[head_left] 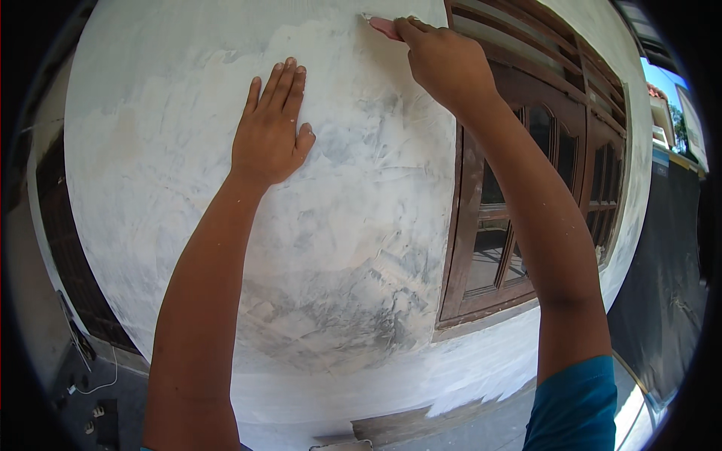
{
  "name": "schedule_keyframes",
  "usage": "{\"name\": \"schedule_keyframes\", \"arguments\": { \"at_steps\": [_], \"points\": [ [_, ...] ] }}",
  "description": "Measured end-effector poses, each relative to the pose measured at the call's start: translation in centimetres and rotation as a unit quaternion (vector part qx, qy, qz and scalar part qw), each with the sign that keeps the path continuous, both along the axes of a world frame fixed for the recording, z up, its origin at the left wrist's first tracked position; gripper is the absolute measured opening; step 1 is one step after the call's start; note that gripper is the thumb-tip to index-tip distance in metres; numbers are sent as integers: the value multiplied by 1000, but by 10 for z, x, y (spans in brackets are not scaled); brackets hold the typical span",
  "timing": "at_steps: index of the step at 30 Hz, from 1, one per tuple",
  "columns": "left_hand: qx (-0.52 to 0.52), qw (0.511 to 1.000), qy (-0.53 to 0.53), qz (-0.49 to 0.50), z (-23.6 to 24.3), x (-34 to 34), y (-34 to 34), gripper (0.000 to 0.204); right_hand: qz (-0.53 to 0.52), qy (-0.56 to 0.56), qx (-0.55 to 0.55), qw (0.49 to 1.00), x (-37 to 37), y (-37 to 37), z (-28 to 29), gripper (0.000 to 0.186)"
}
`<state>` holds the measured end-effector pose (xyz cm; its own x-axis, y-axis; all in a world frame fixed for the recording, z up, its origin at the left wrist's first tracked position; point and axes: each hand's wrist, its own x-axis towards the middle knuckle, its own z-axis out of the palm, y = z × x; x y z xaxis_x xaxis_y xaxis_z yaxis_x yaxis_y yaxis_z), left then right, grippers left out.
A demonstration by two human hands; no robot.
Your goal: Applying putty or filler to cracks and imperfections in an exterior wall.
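A wall point(338, 225) coated in patchy white and grey filler stands before me. My left hand point(272, 124) lies flat against it, fingers stretched upward and thumb out to the side. Higher up and to the right, near the window's upper left corner, my right hand point(444, 60) is closed around a putty knife point(385, 28) with a pinkish-red handle. Its small blade points left at the wall surface, and my fingers cover the rest of the handle. White specks dot both hands and forearms.
A brown wooden window point(492, 218) with glass panes and slats is set in the wall at right. Beyond it hangs a dark sheet point(658, 278). At lower left are a dark doorway point(79, 248), a white cable point(101, 387) and a pair of sandals point(96, 419) on the floor.
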<state>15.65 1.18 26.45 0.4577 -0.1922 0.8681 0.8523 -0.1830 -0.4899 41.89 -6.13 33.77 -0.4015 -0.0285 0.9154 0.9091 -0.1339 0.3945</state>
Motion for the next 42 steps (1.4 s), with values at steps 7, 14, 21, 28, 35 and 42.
{"name": "schedule_keyframes", "arguments": {
  "at_steps": [7, 14, 21, 28, 35, 42],
  "points": [
    [-1, 1000, -9, -2, -2, -8, 2, 69, 21, -198, -33, 979, -20, 26, -148, 43],
    [1, 1000, -13, -5, -2, -4, 2, 69, 139, -143, -2, 980, -5, -22, -91, 20],
    [-15, 1000, -6, 7, -1, -3, 2, 72, 0, -104, 22, 994, 17, 44, -58, 43],
    [13, 1000, -9, 9, -4, -5, 4, 70, 34, -203, -114, 972, -3, 3, -206, 43],
    [16, 1000, -9, 15, -1, -4, 3, 69, 135, -96, 74, 983, 0, -23, -75, 18],
    [19, 1000, -7, 8, -1, -4, 4, 68, 3, -150, -18, 988, -13, 44, -164, 45]
  ]
}}
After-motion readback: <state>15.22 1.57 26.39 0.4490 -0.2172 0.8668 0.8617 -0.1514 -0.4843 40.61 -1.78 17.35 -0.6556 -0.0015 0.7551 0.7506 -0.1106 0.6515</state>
